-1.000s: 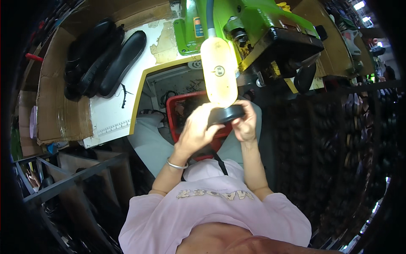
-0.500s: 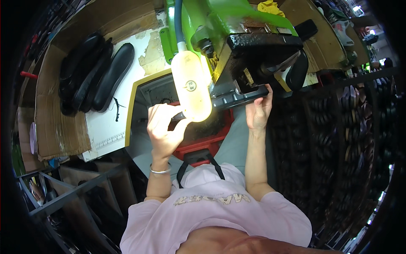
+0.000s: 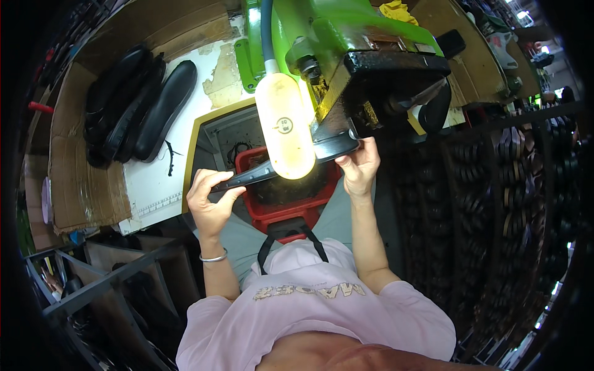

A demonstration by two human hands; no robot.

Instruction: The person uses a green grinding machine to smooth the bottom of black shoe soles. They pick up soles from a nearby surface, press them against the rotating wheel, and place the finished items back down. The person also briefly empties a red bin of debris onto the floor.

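Between my hands a black shoe sole [image 3: 250, 175] is held lengthwise, its side against the working end of a green machine [image 3: 349, 28]. My left hand [image 3: 210, 196] pinches the sole's left tip between thumb and fingers. At the other end my right hand [image 3: 360, 166] grips the sole, thumb on the near side. A glowing oval lamp [image 3: 286, 127] on a grey flexible neck hides the middle of the sole. The exact contact between sole and machine is in shadow under the black housing [image 3: 396, 71].
A red bin [image 3: 272, 213] sits below the sole, between my knees. To the left, several black soles [image 3: 164, 111] lie by an open cardboard box [image 3: 93, 198] on the white tabletop [image 3: 151, 185]. Racks of shoes [image 3: 489, 204] stand at right, a metal frame [image 3: 111, 281] at lower left.
Both hands have moved left, carrying the sole along the machine. More of its left part now shows beside the lamp, and my right hand is nearer the lamp.
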